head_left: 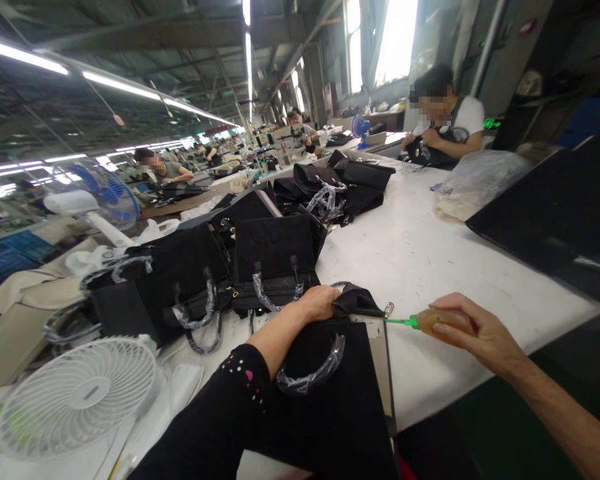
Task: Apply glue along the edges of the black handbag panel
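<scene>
Long white worktable [430, 267], loaded with a row of black fabric handbags [220, 267] with plastic-wrapped handles. Nearest the edge, a flat black fabric handbag [340, 400], plastic-wrapped handle on top. Left hand [320, 303] pressed down on its upper edge, fingers curled over a folded black flap [357, 301] beside a small metal ring [389, 309]. Right hand [473, 330] wrapped around a small amber bottle with green nozzle [420, 322], tip aimed at the ring.

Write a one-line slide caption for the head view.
Left hand presses a black bag on the white table; right hand aims a green-tipped bottle.
</scene>
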`<state>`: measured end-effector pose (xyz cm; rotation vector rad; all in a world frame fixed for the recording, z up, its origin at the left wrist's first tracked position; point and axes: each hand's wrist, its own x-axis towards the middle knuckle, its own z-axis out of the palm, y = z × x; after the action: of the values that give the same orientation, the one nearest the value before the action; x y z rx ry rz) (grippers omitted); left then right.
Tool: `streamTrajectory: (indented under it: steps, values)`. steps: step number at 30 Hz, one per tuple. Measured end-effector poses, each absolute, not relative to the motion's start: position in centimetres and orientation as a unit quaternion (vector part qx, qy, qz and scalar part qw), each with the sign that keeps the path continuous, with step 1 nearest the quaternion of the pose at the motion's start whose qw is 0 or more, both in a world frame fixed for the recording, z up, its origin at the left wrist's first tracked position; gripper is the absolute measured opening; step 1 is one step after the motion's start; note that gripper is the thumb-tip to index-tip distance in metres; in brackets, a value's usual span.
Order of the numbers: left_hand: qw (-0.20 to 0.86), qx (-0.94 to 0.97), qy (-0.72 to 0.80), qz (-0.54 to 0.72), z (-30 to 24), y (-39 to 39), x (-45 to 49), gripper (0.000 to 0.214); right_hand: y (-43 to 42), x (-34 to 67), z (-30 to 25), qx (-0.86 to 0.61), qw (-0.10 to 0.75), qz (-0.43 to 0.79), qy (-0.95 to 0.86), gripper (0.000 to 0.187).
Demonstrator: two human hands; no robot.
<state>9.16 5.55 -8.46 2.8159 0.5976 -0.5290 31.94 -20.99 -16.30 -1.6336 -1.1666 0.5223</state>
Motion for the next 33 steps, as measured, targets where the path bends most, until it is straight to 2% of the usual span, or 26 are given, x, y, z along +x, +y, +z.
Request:
streamTrajectory:
  steps: [16,22,28,33]
  values:
    - [0.101,0.96,0.198,-0.173,-8.7,5.6,9.0,0.03,-21.1,31.0,-16.3,-0.674,0.53,0.199,-0.475,0.037]
    - [0.104,0.961,0.193,-0.166,-9.1,5.8,8.9,0.031,-22.3,31.8,-15.9,-0.66,0.504,0.251,-0.498,0.035]
    - [0.097,0.962,0.195,-0.165,-8.9,5.6,8.9,0.031,-21.7,31.9,-16.0,-0.657,0.529,0.231,-0.485,0.036]
    - [0.099,0.963,0.192,-0.162,-9.0,5.7,8.9,0.026,-21.7,31.6,-15.9,-0.639,0.516,0.285,-0.494,0.036]
